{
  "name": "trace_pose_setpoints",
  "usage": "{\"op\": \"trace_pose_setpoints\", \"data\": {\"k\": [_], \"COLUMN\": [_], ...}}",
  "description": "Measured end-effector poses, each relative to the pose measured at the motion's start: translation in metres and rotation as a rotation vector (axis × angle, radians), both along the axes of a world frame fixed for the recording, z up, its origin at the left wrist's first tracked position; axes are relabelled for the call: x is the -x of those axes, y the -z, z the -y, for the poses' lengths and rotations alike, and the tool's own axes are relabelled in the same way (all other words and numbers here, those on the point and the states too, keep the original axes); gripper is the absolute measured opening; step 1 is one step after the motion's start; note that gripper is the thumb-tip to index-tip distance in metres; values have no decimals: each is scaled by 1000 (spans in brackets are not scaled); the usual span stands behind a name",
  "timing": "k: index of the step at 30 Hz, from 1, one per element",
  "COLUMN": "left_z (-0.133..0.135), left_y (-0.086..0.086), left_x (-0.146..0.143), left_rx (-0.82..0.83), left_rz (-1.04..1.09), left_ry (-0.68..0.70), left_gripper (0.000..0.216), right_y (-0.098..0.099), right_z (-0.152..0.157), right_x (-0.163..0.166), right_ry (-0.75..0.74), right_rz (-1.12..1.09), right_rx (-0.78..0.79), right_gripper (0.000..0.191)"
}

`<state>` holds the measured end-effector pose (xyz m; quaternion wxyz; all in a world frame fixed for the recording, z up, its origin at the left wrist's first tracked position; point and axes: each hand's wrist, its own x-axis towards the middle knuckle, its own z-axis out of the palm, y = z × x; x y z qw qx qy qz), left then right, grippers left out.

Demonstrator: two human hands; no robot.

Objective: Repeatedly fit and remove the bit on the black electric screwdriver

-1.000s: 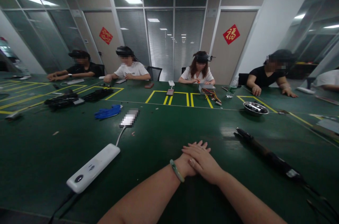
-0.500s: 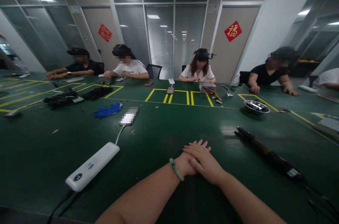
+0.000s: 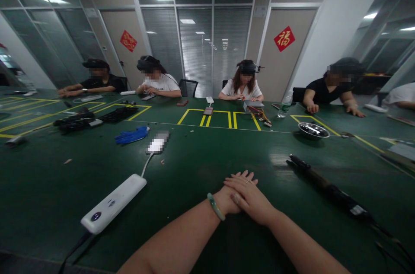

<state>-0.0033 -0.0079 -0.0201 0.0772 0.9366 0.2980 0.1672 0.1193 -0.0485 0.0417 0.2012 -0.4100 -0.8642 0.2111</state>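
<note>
Green counter [image 3: 207, 157]. Bare right hand [image 3: 249, 196] lies across bare left hand [image 3: 228, 202], fingers extended, neither gripping anything visible. Both unchanged since a second ago, so nothing beside them is being handled. At the far edge, the hand [image 3: 151, 90] of a co-worker in a white T-shirt has just left a white oblong device [image 3: 128, 92]. Right of the pair, apart: black pen-shaped corded tool [image 3: 324, 185]. Left, toward the near edge: white rounded plastic bar [image 3: 113, 205]. Green surface separates hands from both, leaving sideways and forward room.
</note>
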Motion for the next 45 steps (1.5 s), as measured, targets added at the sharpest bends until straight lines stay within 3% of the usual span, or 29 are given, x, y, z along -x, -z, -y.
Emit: {"op": "trace_pose_setpoints", "data": {"k": [7,18,21,25,28,32,35,37,39,45], "left_z": [-2,-7,-4,2,6,9,9,9,9,8], "left_y": [2,16,10,-12,-30,-44,-46,-47,-46,-47], "left_x": [3,-1,0,6,11,14,15,15,15,15], "left_rx": [-92,-109,-108,-91,-77,72,148,168,186,212], "left_rz": [-115,-87,-95,-134,-129,-43,-32,-27,-23,-15], "left_ry": [16,10,27,48,79,32,51,52,53,54], "left_gripper": [65,66,65,61,56,56,56,56,56,57], "right_y": [1,-2,-3,-3,-3,3,12,18,23,23], "right_z": [0,-1,1,-1,-11,-26,-24,-14,-3,11], "right_x": [0,0,1,-3,-28,-107,-177,-213,-236,-262], "right_ry": [-6,0,-3,3,204,772,1144,1208,1182,1299], "right_rz": [-12,-8,-14,19,64,157,325,425,483,457], "right_rx": [10,27,23,-12,-111,-268,-224,-149,-98,68], "right_gripper": [46,46,46,43,42,53,73,86,93,84]}}
